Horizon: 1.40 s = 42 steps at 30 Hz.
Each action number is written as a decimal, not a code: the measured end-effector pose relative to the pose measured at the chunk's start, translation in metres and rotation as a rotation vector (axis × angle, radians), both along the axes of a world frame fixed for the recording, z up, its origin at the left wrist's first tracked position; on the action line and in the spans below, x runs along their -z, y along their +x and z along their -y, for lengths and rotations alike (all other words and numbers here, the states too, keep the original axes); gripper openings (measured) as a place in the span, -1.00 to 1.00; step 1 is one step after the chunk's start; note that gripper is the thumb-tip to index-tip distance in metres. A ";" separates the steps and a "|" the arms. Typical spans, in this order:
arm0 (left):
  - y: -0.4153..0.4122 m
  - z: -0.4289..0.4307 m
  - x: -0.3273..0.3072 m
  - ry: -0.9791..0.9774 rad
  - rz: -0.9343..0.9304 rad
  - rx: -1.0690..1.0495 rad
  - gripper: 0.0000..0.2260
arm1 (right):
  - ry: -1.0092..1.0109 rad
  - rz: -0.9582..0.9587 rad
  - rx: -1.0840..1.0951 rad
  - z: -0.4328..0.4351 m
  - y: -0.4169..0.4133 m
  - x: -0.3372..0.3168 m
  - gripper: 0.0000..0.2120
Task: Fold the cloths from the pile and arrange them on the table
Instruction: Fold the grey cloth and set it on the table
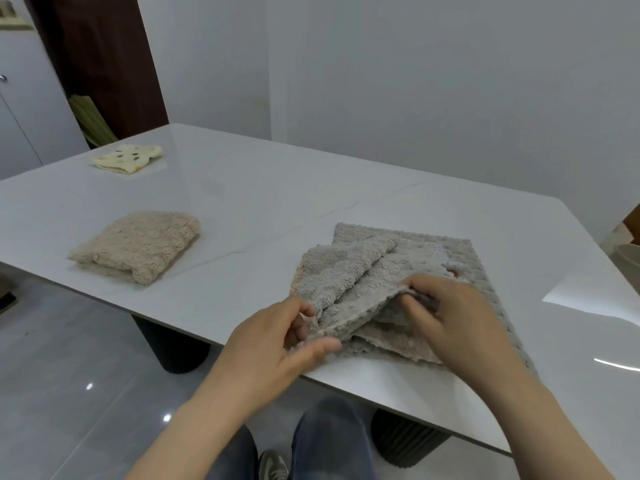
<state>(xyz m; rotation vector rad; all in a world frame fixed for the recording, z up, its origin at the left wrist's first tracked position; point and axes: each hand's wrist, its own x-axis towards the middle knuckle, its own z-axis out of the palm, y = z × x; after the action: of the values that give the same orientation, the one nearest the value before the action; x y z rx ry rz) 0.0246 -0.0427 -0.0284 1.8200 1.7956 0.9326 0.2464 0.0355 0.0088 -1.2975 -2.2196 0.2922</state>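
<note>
A grey fluffy cloth (349, 275) lies partly folded on top of the pile at the near right of the white table (263, 199). My left hand (277, 344) pinches its near left corner. My right hand (446, 310) grips its edge further right. Under it lies a beige cloth (394, 341) and a larger grey bobbled cloth (460, 251). A folded beige fluffy cloth (138, 244) rests at the table's left. A folded cream cloth with dark spots (128, 157) sits at the far left corner.
The table's near edge runs diagonally just below my hands, with dark ribbed legs (405, 441) beneath. My knees in blue jeans (329, 441) are under the edge. A white wall stands behind the table, and a dark door (100, 60) at the back left.
</note>
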 end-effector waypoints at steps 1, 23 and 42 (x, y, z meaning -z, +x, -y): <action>0.000 0.001 0.000 -0.013 -0.035 0.013 -0.59 | 0.011 -0.006 -0.005 -0.003 -0.001 -0.005 -0.74; -0.041 -0.052 -0.107 0.325 0.459 -0.193 -0.83 | 0.129 -0.305 -0.042 -0.040 -0.037 -0.098 -0.65; -0.063 -0.043 -0.149 0.431 0.502 -0.244 -0.95 | -0.244 -0.576 -0.209 -0.035 -0.094 -0.139 -0.79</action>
<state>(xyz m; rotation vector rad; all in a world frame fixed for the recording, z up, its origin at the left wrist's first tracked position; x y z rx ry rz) -0.0387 -0.0001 0.1208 1.4105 1.5908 1.8025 0.1525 0.0707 0.1479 -0.9354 -1.8518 0.9160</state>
